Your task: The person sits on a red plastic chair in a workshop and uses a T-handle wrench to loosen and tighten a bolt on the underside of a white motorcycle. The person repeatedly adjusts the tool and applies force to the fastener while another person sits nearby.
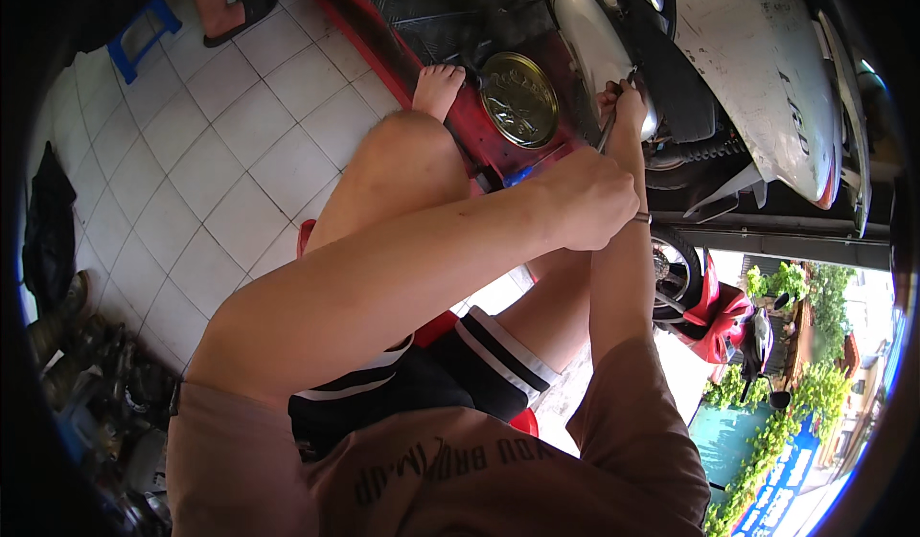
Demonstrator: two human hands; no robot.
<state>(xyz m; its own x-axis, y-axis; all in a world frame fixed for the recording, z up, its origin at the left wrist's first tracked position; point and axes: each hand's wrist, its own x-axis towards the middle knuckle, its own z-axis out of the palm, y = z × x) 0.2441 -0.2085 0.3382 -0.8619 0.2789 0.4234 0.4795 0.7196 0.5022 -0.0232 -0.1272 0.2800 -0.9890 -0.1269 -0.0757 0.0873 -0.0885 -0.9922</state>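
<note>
My left hand [596, 200] is closed in a fist, with a thin metal tool [606, 137] sticking out of it toward the scooter. Farther up, my right hand [623, 104] has its fingers bent and pressed together against the scooter's silver side cover [592, 34]. What those fingers grip is too small to make out; the tool's far end lies beside them. The scooter [757, 68] has a scuffed silver body. Left of the right hand, a round gold-coloured metal dish [518, 100] holds small parts I cannot tell apart.
The dish rests on a red platform [470, 120], near a blue object [517, 176]. A red motorbike [714, 317] stands at the right. Another person's sandalled foot [241, 18] and a blue stool [144, 37] are at the far left. Dark clutter [105, 412] lies at lower left.
</note>
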